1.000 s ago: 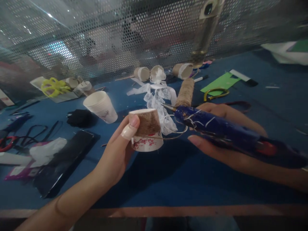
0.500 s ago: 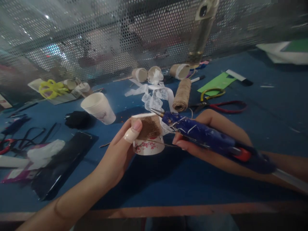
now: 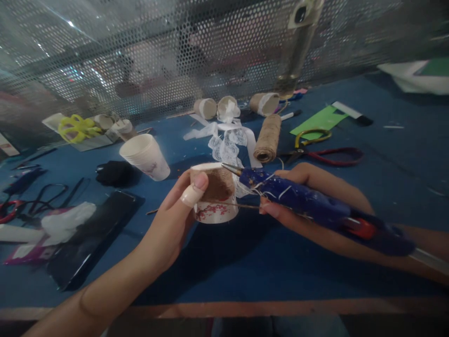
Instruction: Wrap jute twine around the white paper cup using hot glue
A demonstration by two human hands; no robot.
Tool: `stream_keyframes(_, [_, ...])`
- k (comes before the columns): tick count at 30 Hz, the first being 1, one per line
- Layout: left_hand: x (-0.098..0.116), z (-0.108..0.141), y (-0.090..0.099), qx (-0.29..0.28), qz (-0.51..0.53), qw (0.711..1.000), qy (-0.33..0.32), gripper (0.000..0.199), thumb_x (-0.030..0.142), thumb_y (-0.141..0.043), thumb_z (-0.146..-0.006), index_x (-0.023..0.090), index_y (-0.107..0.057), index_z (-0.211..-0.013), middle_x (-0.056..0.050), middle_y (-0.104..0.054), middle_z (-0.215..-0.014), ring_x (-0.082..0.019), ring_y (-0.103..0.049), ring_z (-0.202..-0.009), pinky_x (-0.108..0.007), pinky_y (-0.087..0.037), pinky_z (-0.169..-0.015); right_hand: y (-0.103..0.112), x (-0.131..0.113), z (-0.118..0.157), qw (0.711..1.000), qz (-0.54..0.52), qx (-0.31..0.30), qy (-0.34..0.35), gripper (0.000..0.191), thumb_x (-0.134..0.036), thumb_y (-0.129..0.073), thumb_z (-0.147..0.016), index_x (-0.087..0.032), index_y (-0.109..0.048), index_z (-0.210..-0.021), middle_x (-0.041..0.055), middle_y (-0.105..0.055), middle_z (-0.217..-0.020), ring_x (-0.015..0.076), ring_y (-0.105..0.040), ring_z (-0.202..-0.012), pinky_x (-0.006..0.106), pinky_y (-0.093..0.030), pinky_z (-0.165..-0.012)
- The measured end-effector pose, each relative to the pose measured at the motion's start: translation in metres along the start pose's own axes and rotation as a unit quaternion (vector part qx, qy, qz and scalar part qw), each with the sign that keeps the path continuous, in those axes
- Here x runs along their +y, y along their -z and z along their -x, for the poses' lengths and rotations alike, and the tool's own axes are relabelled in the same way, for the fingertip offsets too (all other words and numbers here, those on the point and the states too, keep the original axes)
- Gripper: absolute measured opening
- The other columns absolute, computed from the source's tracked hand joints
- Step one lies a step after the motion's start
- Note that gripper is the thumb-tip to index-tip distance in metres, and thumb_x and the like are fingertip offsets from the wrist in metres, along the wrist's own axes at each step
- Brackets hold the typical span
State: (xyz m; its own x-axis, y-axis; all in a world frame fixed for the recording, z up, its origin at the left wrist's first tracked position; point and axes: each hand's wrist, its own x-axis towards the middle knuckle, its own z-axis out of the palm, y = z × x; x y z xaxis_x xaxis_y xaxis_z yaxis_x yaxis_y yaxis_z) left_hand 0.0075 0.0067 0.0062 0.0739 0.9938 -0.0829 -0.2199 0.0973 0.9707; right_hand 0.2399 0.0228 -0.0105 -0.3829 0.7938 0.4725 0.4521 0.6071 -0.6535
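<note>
My left hand (image 3: 178, 210) is closed on a paper cup (image 3: 215, 213) with red blossom print; a bandage wraps the thumb. Brown twine (image 3: 215, 185) is wound round the upper part of the cup as it is held, and a loose strand runs across to my right hand (image 3: 315, 201). That hand grips a blue hot glue gun (image 3: 291, 194) with a red trigger and a clear glue stick at its rear. Its metal nozzle is close to the cup's white rim; whether it touches I cannot tell. The right fingertips also pinch the twine strand.
Beyond the cup lie white lace (image 3: 224, 145), a twine roll (image 3: 267, 138), scissors (image 3: 322, 150) and several twine-wrapped cups (image 3: 264, 104). Stacked paper cups (image 3: 145, 157) stand left, near a black case (image 3: 93, 238) and yellow scissors (image 3: 79, 128). A perforated metal screen (image 3: 157, 61) rises behind.
The glue gun and my right hand have moved slightly right and down, and the twine strand looks straighter. My left hand keeps its hold on the cup.
</note>
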Motion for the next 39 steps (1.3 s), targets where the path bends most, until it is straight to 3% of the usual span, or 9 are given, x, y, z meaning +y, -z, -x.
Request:
stream_keyframes(6, [0.001, 0.0, 0.002, 0.005, -0.018, 1.0, -0.013, 0.036, 0.046, -0.066, -0.091, 0.021, -0.071, -0.117, -0.008, -0.075, -0.115, -0.027, -0.068, -0.112, -0.035, -0.053, -0.093, 0.001, -0.005, 0.001, 0.999, -0.024, 0.038, -0.019, 0.021, -0.025, -0.074, -0.081, -0.033, -0.056, -0.088, -0.0083, -0.071, -0.076, 0.0167, -0.068, -0.061, 0.028, -0.055, -0.054])
stream_keyframes(10, [-0.001, -0.001, 0.005, 0.017, -0.05, 0.998, -0.027, 0.036, 0.046, -0.068, -0.09, 0.022, -0.07, -0.117, -0.006, -0.073, -0.114, -0.026, -0.067, -0.112, -0.033, -0.053, -0.09, 0.005, -0.003, 0.003, 0.996, 0.03, 0.083, 0.004, 0.022, -0.028, -0.074, -0.083, -0.034, -0.055, -0.092, -0.0066, -0.07, -0.08, 0.0191, -0.067, -0.062, 0.032, -0.053, -0.055])
stream_keyframes(14, [-0.001, -0.003, 0.006, 0.019, -0.069, 0.997, -0.018, 0.039, 0.047, -0.07, -0.089, 0.022, -0.068, -0.12, -0.006, -0.072, -0.114, -0.026, -0.067, -0.107, -0.031, -0.053, -0.081, 0.011, 0.0, 0.001, 0.995, 0.051, 0.079, 0.036, 0.022, -0.027, -0.075, -0.082, -0.032, -0.056, -0.092, -0.005, -0.068, -0.079, 0.0185, -0.067, -0.062, 0.032, -0.053, -0.056])
stream_keyframes(19, [0.001, -0.003, 0.004, 0.019, -0.066, 0.997, -0.028, 0.042, 0.046, -0.074, -0.085, 0.022, -0.067, -0.118, -0.006, -0.073, -0.113, -0.024, -0.067, -0.103, -0.03, -0.053, -0.081, 0.013, -0.005, -0.003, 0.992, 0.086, 0.095, 0.021, 0.018, -0.025, -0.078, -0.08, -0.03, -0.061, -0.077, -0.0037, -0.066, -0.073, 0.0171, -0.063, -0.058, 0.033, -0.054, -0.059])
stream_keyframes(23, [0.001, -0.002, 0.004, 0.027, -0.074, 0.996, -0.033, 0.038, 0.046, -0.072, -0.087, 0.022, -0.069, -0.116, -0.005, -0.073, -0.112, -0.024, -0.067, -0.104, -0.029, -0.052, -0.082, 0.009, -0.005, -0.003, 0.992, 0.046, 0.106, 0.05, 0.023, -0.023, -0.074, -0.084, -0.032, -0.054, -0.091, -0.0042, -0.066, -0.083, 0.0168, -0.064, -0.067, 0.032, -0.054, -0.062])
stream_keyframes(27, [0.001, 0.001, 0.005, 0.013, -0.066, 0.997, -0.024, 0.034, 0.046, -0.069, -0.09, 0.023, -0.071, -0.116, -0.005, -0.073, -0.117, -0.026, -0.065, -0.113, -0.031, -0.051, -0.089, 0.006, -0.005, -0.004, 0.988, 0.074, 0.136, 0.008, 0.028, -0.023, -0.076, -0.084, -0.032, -0.05, -0.084, -0.0066, -0.062, -0.077, 0.0152, -0.06, -0.063, 0.031, -0.05, -0.058])
stream_keyframes(33, [0.0, 0.0, 0.006, -0.03, 0.002, 1.0, 0.006, 0.036, 0.048, -0.067, -0.09, 0.023, -0.073, -0.115, -0.008, -0.075, -0.115, -0.03, -0.068, -0.111, -0.037, -0.054, -0.092, 0.009, -0.003, -0.005, 0.996, 0.047, 0.074, 0.029, 0.029, -0.02, -0.075, -0.085, -0.032, -0.049, -0.087, -0.0083, -0.059, -0.073, 0.013, -0.054, -0.056, 0.03, -0.04, -0.048])
stream_keyframes(39, [-0.001, 0.0, 0.007, -0.061, 0.029, 0.998, 0.018, 0.033, 0.046, -0.063, -0.093, 0.024, -0.074, -0.115, -0.007, -0.075, -0.113, -0.027, -0.07, -0.108, -0.034, -0.055, -0.088, 0.004, -0.008, -0.003, 0.988, 0.091, 0.12, -0.011, 0.026, -0.024, -0.078, -0.084, -0.028, -0.052, -0.083, -0.0075, -0.058, -0.073, 0.0118, -0.053, -0.059, 0.029, -0.038, -0.05])
